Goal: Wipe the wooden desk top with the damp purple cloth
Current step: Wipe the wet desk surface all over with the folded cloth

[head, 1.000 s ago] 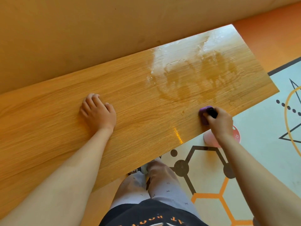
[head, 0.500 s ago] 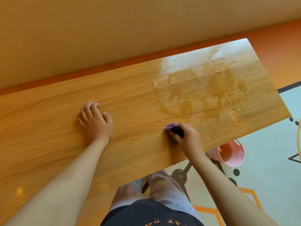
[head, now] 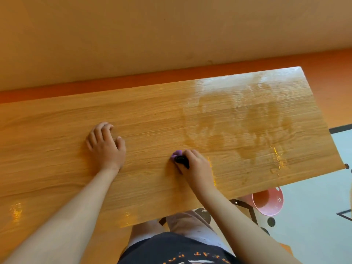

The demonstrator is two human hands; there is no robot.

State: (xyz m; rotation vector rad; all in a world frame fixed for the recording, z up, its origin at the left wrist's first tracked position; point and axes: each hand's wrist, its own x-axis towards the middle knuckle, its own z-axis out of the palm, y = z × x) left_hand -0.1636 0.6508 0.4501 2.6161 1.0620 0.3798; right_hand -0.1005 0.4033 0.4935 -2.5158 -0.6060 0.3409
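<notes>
Desk [head: 57, 130], right end wiped wet, left half apparently pending; right hand [head: 196, 164] grasping purple cloth [head: 177, 153] mid-desk; left hand [head: 105, 145] released, resting.

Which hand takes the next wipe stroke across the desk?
Right. The right hand grips the purple cloth on the desk top; the left hand rests on the wood, holding nothing.

Head view: right hand [head: 196, 164] gripping the purple cloth [head: 177, 153] on the wooden desk top [head: 57, 149].
I see the cloth bunched in the fingers near the desk's middle; the left hand [head: 105, 145] rests on dry wood to its left. A glossy wet patch [head: 238, 121] covers the right portion; a pink bucket [head: 268, 201] stands on the floor below the near edge.
</notes>
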